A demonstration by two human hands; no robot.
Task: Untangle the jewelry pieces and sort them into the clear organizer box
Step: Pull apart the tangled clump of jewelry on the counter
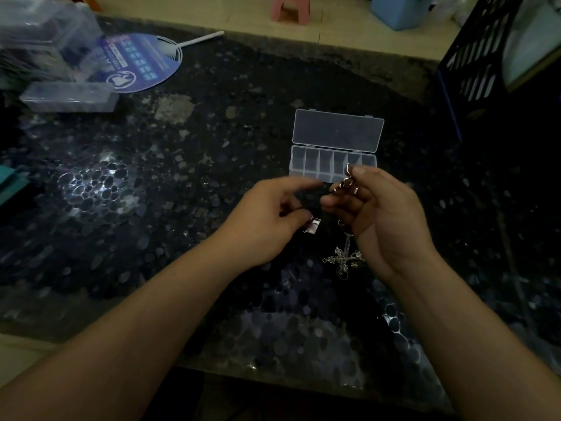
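Note:
The clear organizer box [334, 141] lies open on the dark stone table, lid flat behind its row of small compartments. Just in front of it my right hand [382, 214] grips a tangle of silver jewelry [346, 185] between thumb and fingers. From that hand a chain hangs down to a silver cross pendant [344, 258] lying on the table. My left hand [273, 217] is beside it, fingers curled, pinching a small square silver piece [314, 225]. The two hands nearly touch. What lies in the compartments is too dim to tell.
A round blue hand fan [139, 60] and clear plastic boxes [69, 97] lie at the far left. A dark blue crate [473, 62] stands at the far right. On the floor beyond the table stand a pink stool [291, 7] and a blue bin [397, 9].

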